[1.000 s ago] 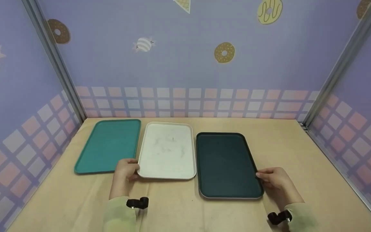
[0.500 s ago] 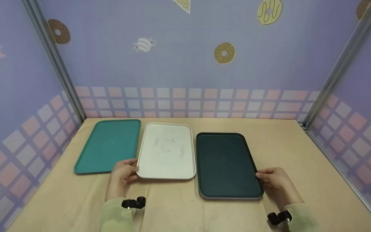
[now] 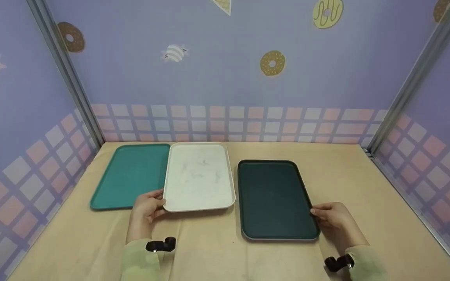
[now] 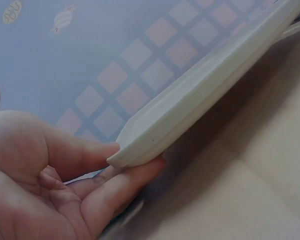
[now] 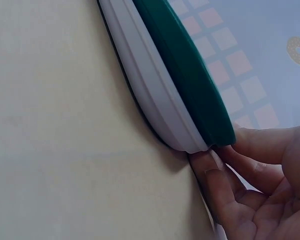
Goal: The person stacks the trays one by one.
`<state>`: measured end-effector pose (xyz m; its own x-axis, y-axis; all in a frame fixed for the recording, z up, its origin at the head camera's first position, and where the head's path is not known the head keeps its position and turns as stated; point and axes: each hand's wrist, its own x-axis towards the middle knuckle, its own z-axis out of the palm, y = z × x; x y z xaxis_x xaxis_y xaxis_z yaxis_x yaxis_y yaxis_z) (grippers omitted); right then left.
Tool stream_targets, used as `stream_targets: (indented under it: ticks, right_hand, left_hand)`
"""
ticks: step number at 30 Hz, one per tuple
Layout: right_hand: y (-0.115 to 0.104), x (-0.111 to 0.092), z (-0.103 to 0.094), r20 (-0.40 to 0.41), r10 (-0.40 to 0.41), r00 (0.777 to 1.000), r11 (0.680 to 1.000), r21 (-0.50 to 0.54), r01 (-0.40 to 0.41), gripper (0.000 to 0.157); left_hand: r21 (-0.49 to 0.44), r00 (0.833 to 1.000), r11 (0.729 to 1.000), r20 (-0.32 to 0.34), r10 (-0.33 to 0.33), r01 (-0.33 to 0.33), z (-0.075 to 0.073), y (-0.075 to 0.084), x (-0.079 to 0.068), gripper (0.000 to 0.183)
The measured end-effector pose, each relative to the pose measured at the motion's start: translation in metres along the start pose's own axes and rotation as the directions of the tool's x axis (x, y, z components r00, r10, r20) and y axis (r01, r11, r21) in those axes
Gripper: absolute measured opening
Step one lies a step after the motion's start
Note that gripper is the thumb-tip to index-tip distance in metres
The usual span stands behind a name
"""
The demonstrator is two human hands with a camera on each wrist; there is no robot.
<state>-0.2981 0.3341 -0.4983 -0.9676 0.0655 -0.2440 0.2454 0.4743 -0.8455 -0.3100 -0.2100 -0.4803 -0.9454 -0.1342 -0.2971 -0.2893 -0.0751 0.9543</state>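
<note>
The white tray (image 3: 199, 177) has grey smudges on its face. My left hand (image 3: 145, 207) pinches its near left corner, thumb on the rim and fingers underneath. In the left wrist view the white tray (image 4: 190, 100) is raised at an angle, with shadow between it and the cloth. Its left edge overlaps the teal tray (image 3: 131, 177). My right hand (image 3: 338, 216) grips the right edge of the dark green tray (image 3: 275, 199). In the right wrist view a pale tray (image 5: 150, 85) lies stacked directly under the green one (image 5: 195, 75), with a dark edge below.
A beige cloth (image 3: 209, 249) covers the table. Purple printed walls (image 3: 217, 78) with metal corner posts (image 3: 70, 78) enclose the back and both sides. The teal tray lies flat at the far left.
The white tray has risen and shifted slightly left and away from me, now overlapping the teal tray. My left hand moved a little left. My right hand and the dark green tray stay put.
</note>
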Motion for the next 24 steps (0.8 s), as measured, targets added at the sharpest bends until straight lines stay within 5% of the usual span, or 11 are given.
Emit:
stream_targets:
  ticks: [24]
  right_hand:
    - [-0.008, -0.006, 0.002, -0.039, -0.015, 0.999, 0.999, -0.032, 0.014, 0.038]
  left_hand:
    - [-0.029, 0.997, 0.999, 0.066, 0.036, -0.034, 0.022, 0.011, -0.005, 0.057]
